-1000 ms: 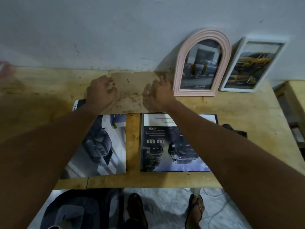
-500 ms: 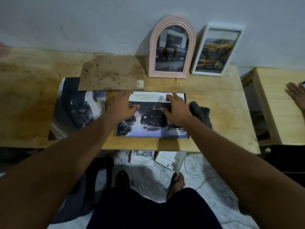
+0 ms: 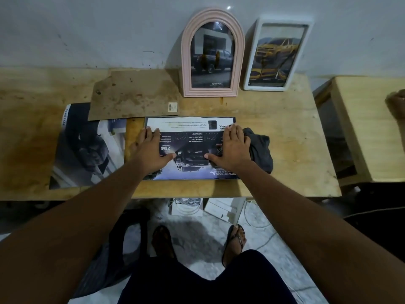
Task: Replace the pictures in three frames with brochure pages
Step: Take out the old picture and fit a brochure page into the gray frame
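A car brochure page lies flat in the middle of the wooden table. My left hand presses on its left part with straight fingers. My right hand lies flat on its right part. A second brochure page with a dark car rests to the left. A brown backing board lies behind it, overlapping its top edge. Against the wall stand a pink arched frame holding a dark truck picture and a white rectangular frame holding a yellow truck picture.
A dark grey cloth is bunched just right of the middle page. A second wooden table stands to the right, with another person's hand on it. Below the table edge are a white box, cables and my sandalled feet.
Both hands have come back from the brown backing board near the wall and now lie flat on the middle brochure page. The view has pulled back and tilted down.
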